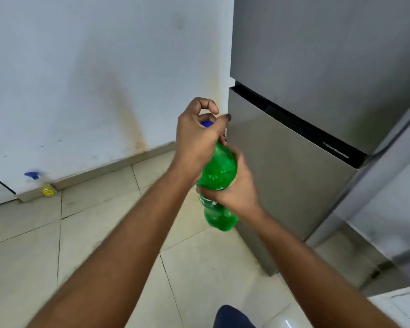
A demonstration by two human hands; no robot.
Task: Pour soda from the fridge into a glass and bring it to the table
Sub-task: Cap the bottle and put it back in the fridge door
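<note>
A: How is the room bounded, and where is free space left?

B: The left and middle are closed off by a white wall (81, 67), stained brown above its skirting. The right is taken up by a grey fridge (317, 102), both doors shut, its top and right side cut off by the frame. Open tiled floor (92, 245) is seen below and to the left of the arms, running back to the wall.

A: Where is the soda?

B: A green bottle (219, 171) is held upright over the floor, just in front of the fridge's lower left edge. Its body is wrapped by the right hand (232, 185), fingers curled round the label band. Its top is covered by the left hand (199, 133), fingers closed on a blue cap (206, 124).

A: What is hidden or unclear?

B: Most of the cap and the neck are concealed by the left hand. The label print cannot be read. Low by the skirting, a blue spray nozzle (32, 175) and a yellow label (47, 191) are seen, blurred. A dark blue shape (232, 316) is cut off at the bottom edge.
</note>
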